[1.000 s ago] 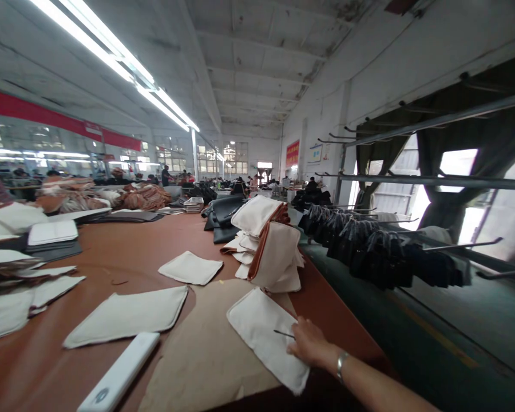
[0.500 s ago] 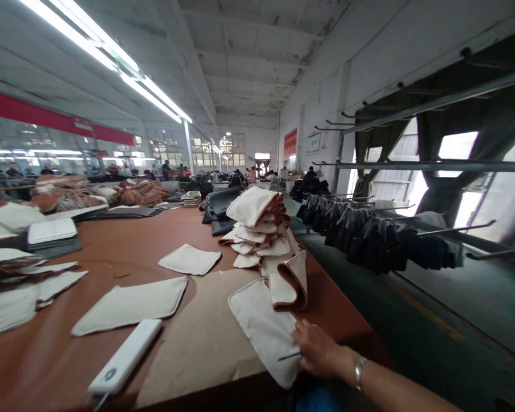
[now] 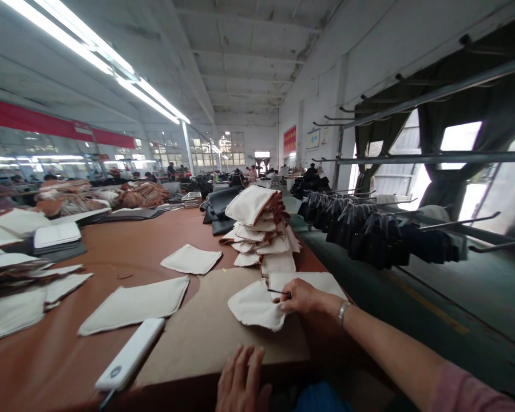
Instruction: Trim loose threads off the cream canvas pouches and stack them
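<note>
My right hand [image 3: 302, 298], with a bracelet at the wrist, pinches the right edge of a cream fabric panel [image 3: 252, 306]. A thin dark rod-like tool [image 3: 278, 292] also sticks out from its fingers, pointing left. The panel is slightly bent above a tan sheet [image 3: 197, 332]. Under and behind this hand, another cream panel [image 3: 321, 280] lies spread toward the table's right edge. My left hand [image 3: 241, 380] is at the front edge of the tan sheet, fingers stretched out and holding nothing. Just beyond, a tall pile of folded cream panels with brown backing [image 3: 249, 207] stands.
Two loose cream panels [image 3: 133, 304] lie to the left on the brown-covered table [image 3: 124, 243]. A white corded device [image 3: 131, 355] rests near the front. Black folded material [image 3: 221, 209] sits behind the pile. A rack with black bags [image 3: 356, 234] stands to the right.
My right hand has moved up and away from the front edge, drawing the cream panel with it. The folded panel beside the pile now lies flat. My left hand has come into view.
</note>
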`<state>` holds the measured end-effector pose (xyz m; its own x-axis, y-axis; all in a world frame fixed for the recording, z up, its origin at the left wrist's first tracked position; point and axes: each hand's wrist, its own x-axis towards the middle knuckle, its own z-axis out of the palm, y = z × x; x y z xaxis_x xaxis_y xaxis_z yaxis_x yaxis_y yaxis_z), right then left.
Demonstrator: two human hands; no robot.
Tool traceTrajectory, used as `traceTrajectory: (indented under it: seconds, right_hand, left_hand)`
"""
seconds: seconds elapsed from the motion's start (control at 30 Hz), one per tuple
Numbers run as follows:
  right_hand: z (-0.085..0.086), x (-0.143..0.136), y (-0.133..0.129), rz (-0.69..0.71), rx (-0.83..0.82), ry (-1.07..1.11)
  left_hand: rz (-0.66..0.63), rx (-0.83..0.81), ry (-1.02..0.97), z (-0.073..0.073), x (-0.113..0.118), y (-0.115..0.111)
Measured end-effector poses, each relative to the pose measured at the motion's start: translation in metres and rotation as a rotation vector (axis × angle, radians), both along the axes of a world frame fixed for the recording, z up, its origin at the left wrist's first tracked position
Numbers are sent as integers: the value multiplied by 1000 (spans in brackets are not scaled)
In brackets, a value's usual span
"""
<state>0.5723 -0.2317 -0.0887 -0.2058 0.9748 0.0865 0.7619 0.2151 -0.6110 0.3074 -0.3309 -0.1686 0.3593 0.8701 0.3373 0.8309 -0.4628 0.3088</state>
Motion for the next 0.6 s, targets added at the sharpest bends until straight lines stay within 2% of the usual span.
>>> traceTrajectory:
  seconds: [0.03,0.1,0.17,0.23,0.3,0.4,0.47,0.53,0.6]
  right_hand:
    - [-2,-3,0,-2,-7,27]
    - [-5,-6,-1,-41,17,89]
    - [1,-6,-1,-119,82,171]
    - [16,-2,-2,-197,156,271]
    - [38,0,-5,-226,195,378]
    - [73,-4,-18,-166,126,508]
    - [88,-10,-31,-118,46,571]
    - [94,-16,-44,-95,-11,620]
    - [94,-18,-57,-78,-56,644]
  left_hand:
    - [30,-19,71,-4,0,9]
    - [82,-157,169,-10,1,23]
    - [90,-302,198,-17,4,31]
    - [61,-356,182,-21,9,36]
    - [42,-382,146,-21,14,42]
    - [25,-398,46,-16,16,59]
    - [12,-405,-52,-11,12,72]
    - [40,-403,-172,-4,3,80]
    - [138,-366,-302,5,-7,80]
